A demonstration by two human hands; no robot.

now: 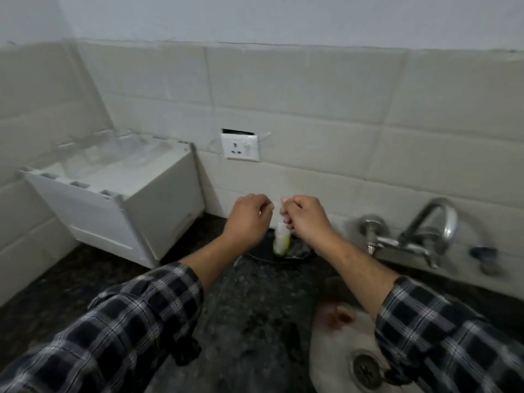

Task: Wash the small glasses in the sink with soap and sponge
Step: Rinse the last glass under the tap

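table (249,307): dark speckled stone. I judge a tipped bottle would roll toward the basin.
sink (334,344): 5 o'clock of the bottle, pale, with a reddish smear. I see no small glasses or sponge in the part that shows, so any soap dispensed now risks being wasted.
left hand (249,217): 11 o'clock of the bottle. Grip curled, thumb to fingertips. Can't tell if it holds anything.
right hand (304,219): 1 o'clock, just beside the left. Grip curled at the bottle top, blurred. Can't tell if it's on the bottle.
soap bottle (281,241): below and between the hands, upright on a dark dish (297,255) by the wall. Small and clear with yellow-green liquid. The base is narrow, so I judge that fumbling at the cap could topple it.
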